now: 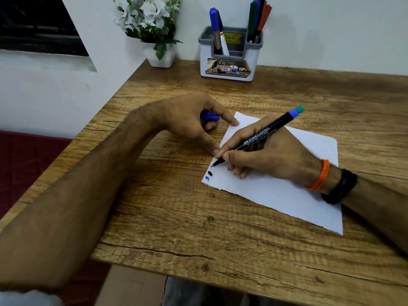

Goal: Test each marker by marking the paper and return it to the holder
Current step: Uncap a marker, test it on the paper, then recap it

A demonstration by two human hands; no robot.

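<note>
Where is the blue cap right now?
In the head view, the blue cap sits curled inside the left hand, left of the paper on the table.

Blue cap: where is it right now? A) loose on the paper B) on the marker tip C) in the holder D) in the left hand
D: the blue cap sits inside the curled fingers of the left hand, while the right hand holds the uncapped marker with its tip on the paper.
</note>
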